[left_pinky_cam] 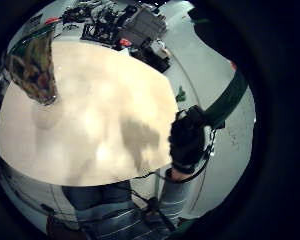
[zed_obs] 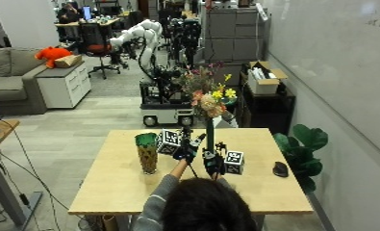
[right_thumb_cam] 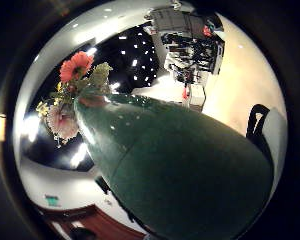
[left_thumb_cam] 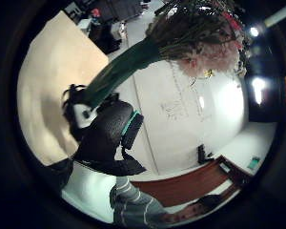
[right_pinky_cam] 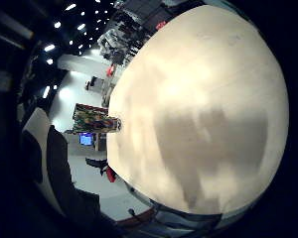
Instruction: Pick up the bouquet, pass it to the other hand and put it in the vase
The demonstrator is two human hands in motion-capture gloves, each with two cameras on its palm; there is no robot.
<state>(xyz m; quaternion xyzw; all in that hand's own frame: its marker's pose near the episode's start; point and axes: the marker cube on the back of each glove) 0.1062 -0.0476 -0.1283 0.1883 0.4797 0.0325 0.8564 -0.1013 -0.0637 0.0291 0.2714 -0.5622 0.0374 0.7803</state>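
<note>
Outside view: I sit at a pale wooden table (zed_obs: 112, 190) in an open office — a white wall to my right, a potted plant (zed_obs: 303, 144) beside the table's right edge, a robot cart (zed_obs: 166, 103) beyond its far edge. A patterned green vase (zed_obs: 147, 152) stands upright on the table's left half; a dark computer mouse (zed_obs: 280, 169) lies near the right edge. The bouquet (zed_obs: 209, 103) is upright above the table's middle, well to the right of the vase: a long dark green stem wrap topped by pink, orange and yellow blooms. My right hand (zed_obs: 212, 163) grips the lower stem wrap. My left hand (zed_obs: 188, 147) is just beside it, fingers relaxed, grasping nothing.

Left little finger side palm view: the tabletop (left_pinky_cam: 100, 120) fills the middle, the vase (left_pinky_cam: 35, 67) standing on it; my gloved right hand (left_pinky_cam: 187, 142) grasps the stem.

Left thumb side palm view: the bouquet (left_thumb_cam: 200, 38) rises from the right hand (left_thumb_cam: 105, 138) — blooms against the wall.

Right little finger side palm view: the tabletop (right_pinky_cam: 203, 99), with the vase (right_pinky_cam: 95, 122) at its edge.

Right thumb side palm view: the green wrap (right_thumb_cam: 180, 165) fills the frame, close to my palm.
</note>
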